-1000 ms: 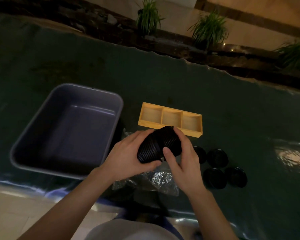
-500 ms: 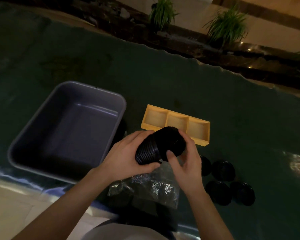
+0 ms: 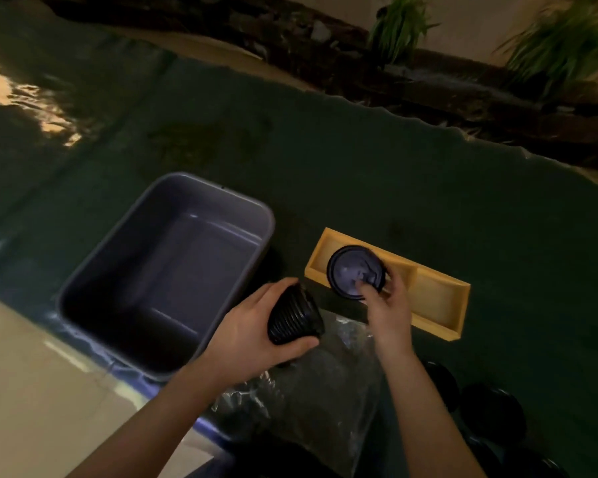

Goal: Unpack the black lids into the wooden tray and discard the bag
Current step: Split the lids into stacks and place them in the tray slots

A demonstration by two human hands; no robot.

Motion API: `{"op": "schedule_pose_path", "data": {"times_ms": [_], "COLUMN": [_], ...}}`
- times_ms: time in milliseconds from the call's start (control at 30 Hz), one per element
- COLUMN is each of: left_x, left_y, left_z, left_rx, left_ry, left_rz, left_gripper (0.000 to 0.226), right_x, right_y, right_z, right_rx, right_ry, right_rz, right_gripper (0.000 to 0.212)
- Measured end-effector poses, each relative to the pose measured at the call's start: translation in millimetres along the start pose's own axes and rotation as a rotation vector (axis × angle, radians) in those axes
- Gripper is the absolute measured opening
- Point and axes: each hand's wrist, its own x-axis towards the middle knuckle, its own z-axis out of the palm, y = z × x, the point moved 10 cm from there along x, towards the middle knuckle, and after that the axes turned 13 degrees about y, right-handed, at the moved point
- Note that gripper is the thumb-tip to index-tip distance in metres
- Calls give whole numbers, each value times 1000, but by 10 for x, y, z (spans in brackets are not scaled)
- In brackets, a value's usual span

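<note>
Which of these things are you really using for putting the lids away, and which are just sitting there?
Part of the job:
- stack of black lids in the left hand
- single black lid in the right hand
- wooden tray
- clear plastic bag
- grey bin, probably for the bag

Just sitting there:
- plants

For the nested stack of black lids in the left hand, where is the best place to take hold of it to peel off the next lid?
Probably keep the left hand wrapped around the ribbed side of the stack of black lids, as now. The stack lies tilted with its open end toward the right, so the right hand should come from that side and pinch the outermost rim.
</note>
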Motion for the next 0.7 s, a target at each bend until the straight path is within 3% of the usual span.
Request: {"op": "schedule_pose_path", "data": {"times_ms": [167,367,500,700], "left_x": [-74,-46,-54,-67], "left_y": [-229,-323,-422,-483], "left_z": [29,-17,7,75], "left_rx": [-16,41,9,-83], "left_ry": [-5,20,32,12], "left_rz": [-167,-227,-290,-339], "left_gripper": [92,96,95,89], "right_x": [587,750,805,851], "right_y": [105,102,50,138], "right_z": [423,695,738,683], "right_rx": [-313,-674,-956,-831], "right_ry": [-68,-101,-7,8], "right_rz": [5,-214,-405,-389], "right_gripper": [58,55,49,62]}}
